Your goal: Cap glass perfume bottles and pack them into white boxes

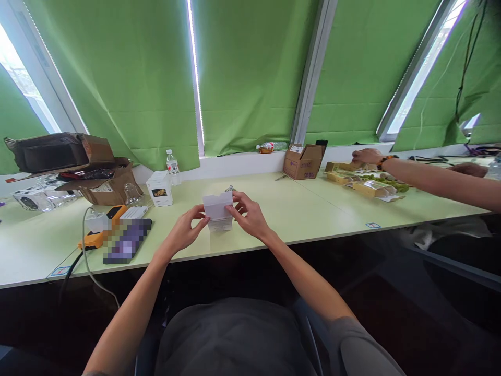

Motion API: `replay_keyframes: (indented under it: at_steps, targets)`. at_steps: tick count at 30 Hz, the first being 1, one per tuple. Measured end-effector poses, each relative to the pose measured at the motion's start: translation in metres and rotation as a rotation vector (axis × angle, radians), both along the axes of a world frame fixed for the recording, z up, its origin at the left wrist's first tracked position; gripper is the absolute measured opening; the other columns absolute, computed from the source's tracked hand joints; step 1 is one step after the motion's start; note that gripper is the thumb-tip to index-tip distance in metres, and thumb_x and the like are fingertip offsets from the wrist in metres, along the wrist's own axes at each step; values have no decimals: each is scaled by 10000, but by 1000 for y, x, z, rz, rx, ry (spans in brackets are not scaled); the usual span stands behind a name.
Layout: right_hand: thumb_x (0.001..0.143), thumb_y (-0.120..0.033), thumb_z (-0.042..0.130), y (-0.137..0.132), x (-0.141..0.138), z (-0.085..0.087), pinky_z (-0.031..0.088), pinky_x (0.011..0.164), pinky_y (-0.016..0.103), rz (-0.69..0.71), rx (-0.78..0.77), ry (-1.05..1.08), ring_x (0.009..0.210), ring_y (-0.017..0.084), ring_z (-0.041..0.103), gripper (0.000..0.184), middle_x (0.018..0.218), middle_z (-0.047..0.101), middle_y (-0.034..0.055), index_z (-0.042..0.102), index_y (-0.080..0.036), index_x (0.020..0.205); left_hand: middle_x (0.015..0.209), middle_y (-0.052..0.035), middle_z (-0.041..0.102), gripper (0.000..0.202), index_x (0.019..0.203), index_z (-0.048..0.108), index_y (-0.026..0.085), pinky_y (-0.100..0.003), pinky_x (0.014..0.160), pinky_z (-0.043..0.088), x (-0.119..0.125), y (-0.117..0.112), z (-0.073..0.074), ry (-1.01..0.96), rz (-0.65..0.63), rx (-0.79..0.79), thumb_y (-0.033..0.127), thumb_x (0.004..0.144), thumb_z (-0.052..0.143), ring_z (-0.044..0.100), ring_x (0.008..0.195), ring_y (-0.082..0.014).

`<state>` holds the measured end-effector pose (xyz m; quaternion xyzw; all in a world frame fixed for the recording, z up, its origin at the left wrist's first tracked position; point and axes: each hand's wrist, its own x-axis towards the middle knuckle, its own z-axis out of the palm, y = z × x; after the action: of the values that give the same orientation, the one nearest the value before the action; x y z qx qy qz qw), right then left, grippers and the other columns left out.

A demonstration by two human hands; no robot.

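A small folded piece of white paper [218, 207] is held upright just above the table in front of me. Faint lines show on its lower part; whether it is a leaflet or a box flap I cannot tell. My left hand [187, 230] pinches its left edge between thumb and fingers. On the opposite edge, my right hand [250, 215] is closed, its thumb against the paper's face. A small patterned object [230, 188] peeks out behind the paper's top edge, mostly hidden.
Left are a white box [159, 189], a water bottle [172, 166], a phone-like slab [128, 241], an orange-black device [94, 239] with cables, and opened cartons [104, 188]. Right are a brown carton [303, 163] and another person's arm [434, 180] over yellow boxes [370, 188].
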<state>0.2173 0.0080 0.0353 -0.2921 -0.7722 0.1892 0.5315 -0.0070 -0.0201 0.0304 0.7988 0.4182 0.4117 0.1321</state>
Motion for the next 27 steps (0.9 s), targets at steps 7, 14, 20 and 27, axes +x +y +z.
replay_keyframes:
  at_steps: [7,14,20,27]
  targets:
    - [884,-420,553,0,0,0,548,558,296,16,8,-30,604,113,590,349,1018,644,52,542,-226,1174,1188,-85,624,390,1287,453,225,-392,885,502,1,-1,1,-32,-2,10,403,940,441,639,970,-206]
    - [905,-406,518,-1,-1,1,567,588,315,0,76,-52,693,144,623,293,1027,659,43,593,-236,1132,1161,-78,633,345,1215,510,221,-374,854,507,0,-1,1,13,20,14,413,936,443,647,950,-210]
    - [908,-417,517,0,-1,1,568,573,328,-19,70,-54,668,151,626,274,1012,672,43,618,-227,1078,1177,-69,626,346,1246,497,232,-347,869,500,1,-2,2,15,1,35,395,947,431,650,943,-190]
    - [906,-422,522,0,-2,0,573,577,337,-18,76,-39,695,168,637,261,992,682,49,639,-222,1024,1146,-78,639,369,1258,488,225,-370,867,497,0,-1,0,20,30,26,407,941,437,649,943,-205]
